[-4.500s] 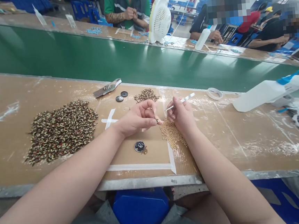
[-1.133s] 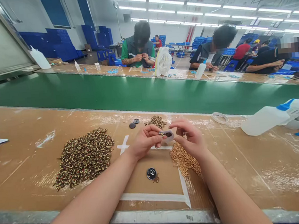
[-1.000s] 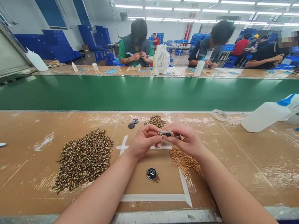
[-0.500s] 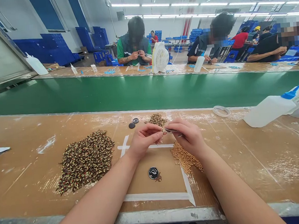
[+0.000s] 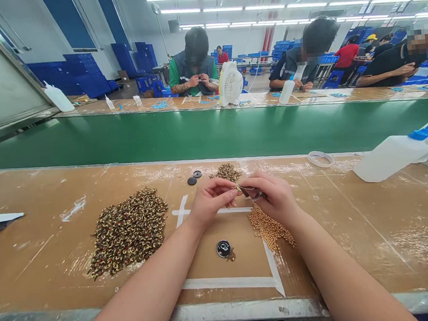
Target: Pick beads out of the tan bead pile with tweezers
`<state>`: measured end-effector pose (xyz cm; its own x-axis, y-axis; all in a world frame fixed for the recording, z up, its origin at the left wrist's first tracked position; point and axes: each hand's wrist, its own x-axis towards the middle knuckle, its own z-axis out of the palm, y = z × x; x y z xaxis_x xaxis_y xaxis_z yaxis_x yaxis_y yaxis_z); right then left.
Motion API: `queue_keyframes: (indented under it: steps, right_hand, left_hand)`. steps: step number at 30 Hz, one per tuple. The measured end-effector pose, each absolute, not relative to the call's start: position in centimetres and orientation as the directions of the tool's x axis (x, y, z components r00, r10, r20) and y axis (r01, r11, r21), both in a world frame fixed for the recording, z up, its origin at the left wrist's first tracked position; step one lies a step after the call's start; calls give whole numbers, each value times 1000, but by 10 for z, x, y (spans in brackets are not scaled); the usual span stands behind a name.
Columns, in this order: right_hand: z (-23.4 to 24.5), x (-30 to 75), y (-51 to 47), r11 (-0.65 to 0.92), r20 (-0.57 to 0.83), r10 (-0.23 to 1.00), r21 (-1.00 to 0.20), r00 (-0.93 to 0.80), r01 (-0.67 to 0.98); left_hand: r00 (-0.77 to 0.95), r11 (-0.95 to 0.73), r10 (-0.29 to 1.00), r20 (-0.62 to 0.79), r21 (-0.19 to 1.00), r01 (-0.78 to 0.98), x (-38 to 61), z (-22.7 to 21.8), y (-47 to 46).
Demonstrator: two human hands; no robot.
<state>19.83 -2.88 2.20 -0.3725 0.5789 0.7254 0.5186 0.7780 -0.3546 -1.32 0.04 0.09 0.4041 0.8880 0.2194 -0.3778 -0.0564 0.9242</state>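
Observation:
My left hand [image 5: 210, 200] is closed in a pinch on a tiny part I cannot make out. Its fingertips meet those of my right hand [image 5: 275, 197], which is closed on a small metal tool [image 5: 249, 191]. Both hands hover above a taped square on the brown table [image 5: 373, 231]. Under my right hand lies a pile of small tan beads [image 5: 270, 228]. A large heap of brown-and-cream pieces [image 5: 130, 230] lies to the left. A black round cap [image 5: 223, 248] sits below my hands.
A smaller brown pile [image 5: 227, 171] and two dark discs [image 5: 194, 177] lie behind my hands. A tape ring [image 5: 320, 158] and white bottles [image 5: 393, 155] are at the right. A green conveyor belt [image 5: 196, 132] runs across; people and a white fan [image 5: 229, 83] are beyond it.
The camera has tilted up since 4.5 s ago, showing the hall. In the last second my hands stayed together, fingertips closing tighter around the tool; view drifted slightly.

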Motion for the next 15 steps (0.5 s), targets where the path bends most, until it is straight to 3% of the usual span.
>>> queue_keyframes:
  steps: [15]
  right_hand:
    - [25, 195, -29, 775, 691, 614, -437, -381, 456]
  left_hand:
    - [400, -82, 888, 225, 935, -344, -13, 3, -2]
